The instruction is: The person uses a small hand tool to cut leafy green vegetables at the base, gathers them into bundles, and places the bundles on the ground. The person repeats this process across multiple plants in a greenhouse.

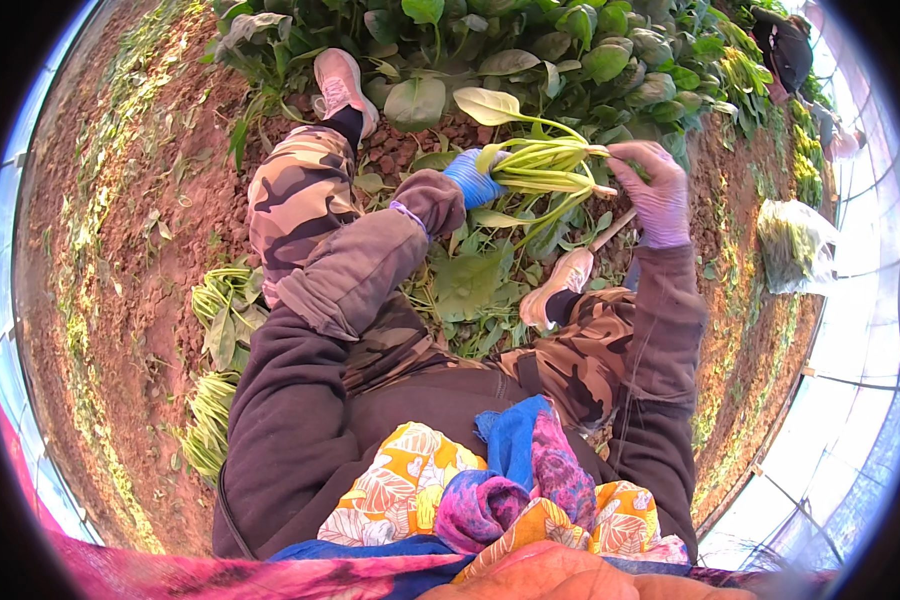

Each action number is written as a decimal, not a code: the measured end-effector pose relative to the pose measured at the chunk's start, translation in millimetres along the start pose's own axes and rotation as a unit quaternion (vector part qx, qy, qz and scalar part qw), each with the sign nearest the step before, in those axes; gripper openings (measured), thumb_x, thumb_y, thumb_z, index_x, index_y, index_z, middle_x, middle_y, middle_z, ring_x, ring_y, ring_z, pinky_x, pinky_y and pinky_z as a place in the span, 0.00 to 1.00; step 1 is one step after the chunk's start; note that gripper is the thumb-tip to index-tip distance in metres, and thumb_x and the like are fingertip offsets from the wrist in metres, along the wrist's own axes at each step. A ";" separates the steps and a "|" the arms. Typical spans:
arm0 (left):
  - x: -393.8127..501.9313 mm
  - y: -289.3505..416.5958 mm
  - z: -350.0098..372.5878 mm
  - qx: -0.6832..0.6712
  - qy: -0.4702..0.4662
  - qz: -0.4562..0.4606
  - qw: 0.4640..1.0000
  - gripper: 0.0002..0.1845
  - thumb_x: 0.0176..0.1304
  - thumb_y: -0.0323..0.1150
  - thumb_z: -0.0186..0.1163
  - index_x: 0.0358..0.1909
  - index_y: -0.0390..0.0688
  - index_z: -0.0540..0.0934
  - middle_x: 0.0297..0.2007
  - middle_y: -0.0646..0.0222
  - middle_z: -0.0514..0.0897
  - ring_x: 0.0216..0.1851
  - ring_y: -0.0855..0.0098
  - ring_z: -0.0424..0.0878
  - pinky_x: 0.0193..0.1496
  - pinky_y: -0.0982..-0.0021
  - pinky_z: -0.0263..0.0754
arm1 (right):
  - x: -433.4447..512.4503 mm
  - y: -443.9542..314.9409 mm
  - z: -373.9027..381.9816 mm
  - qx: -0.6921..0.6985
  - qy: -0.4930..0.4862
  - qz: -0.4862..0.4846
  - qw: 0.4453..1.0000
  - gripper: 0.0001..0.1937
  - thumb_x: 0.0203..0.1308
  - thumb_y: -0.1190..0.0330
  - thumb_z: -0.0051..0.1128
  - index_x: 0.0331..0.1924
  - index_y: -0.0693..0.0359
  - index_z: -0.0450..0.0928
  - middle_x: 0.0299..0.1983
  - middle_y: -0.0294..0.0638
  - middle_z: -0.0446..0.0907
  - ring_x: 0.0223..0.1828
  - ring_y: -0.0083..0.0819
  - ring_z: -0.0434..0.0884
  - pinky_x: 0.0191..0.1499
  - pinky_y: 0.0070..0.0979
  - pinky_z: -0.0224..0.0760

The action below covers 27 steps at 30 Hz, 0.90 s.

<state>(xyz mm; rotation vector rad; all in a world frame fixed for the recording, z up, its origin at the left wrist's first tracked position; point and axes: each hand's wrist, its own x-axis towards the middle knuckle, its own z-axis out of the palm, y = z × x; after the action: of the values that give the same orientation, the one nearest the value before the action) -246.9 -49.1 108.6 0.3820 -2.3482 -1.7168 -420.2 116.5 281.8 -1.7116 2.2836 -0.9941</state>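
My left hand (474,178), in a blue glove, grips a bunch of leafy greens that look like spinach (544,166). Its pale stems point right, with one broad leaf sticking out above. At the root end of the bunch, the thumb and fingers of my right hand (656,191), in a thin pale purple glove, pinch an upper stem end. A second pinkish root end shows just below. Under the right hand, a wooden handle (613,229) slants down beside my right shoe; the rest of it is hidden. Loose leaves (469,285) cover the soil between my legs.
Dense growing spinach plants (525,45) stand ahead. Gathered bunches (214,420) lie on the soil at my left. On the right sits a clear plastic bag of greens (791,244) near the greenhouse wall (870,315). Another person (784,49) is at the far upper right.
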 end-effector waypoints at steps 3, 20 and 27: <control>-0.7 -6.0 0.0 0.028 -0.019 -0.089 0.995 0.20 0.54 0.28 0.67 0.51 0.45 0.81 0.41 0.64 0.86 0.41 0.74 0.82 0.46 0.71 0.75 | -8.9 -3.6 -19.0 0.062 0.021 0.132 0.989 0.07 0.53 0.77 0.65 0.37 0.65 0.84 0.33 0.36 0.84 0.35 0.24 0.81 0.41 0.22 0.73; -8.8 47.6 13.2 0.169 0.055 -0.068 0.982 0.24 0.48 0.31 0.65 0.51 0.45 0.78 0.38 0.51 0.84 0.41 0.52 0.82 0.46 0.60 0.77 | 4.6 -9.9 63.7 -0.183 0.083 0.050 0.978 0.12 0.41 0.61 0.73 0.29 0.55 0.84 0.45 0.34 0.77 0.51 0.37 0.73 0.55 0.36 0.64; -12.2 43.8 16.9 0.201 0.084 -0.033 0.975 0.23 0.48 0.30 0.65 0.50 0.45 0.77 0.38 0.55 0.84 0.42 0.52 0.82 0.47 0.59 0.76 | 7.4 5.5 83.1 -0.078 0.125 0.104 0.984 0.07 0.43 0.67 0.71 0.25 0.58 0.83 0.37 0.37 0.76 0.45 0.37 0.75 0.50 0.33 0.66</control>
<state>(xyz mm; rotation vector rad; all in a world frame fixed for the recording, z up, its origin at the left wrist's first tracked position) -244.5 -17.3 145.1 0.6502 -2.5688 -1.1677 -389.0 75.1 216.1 -1.4281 2.6976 -1.0636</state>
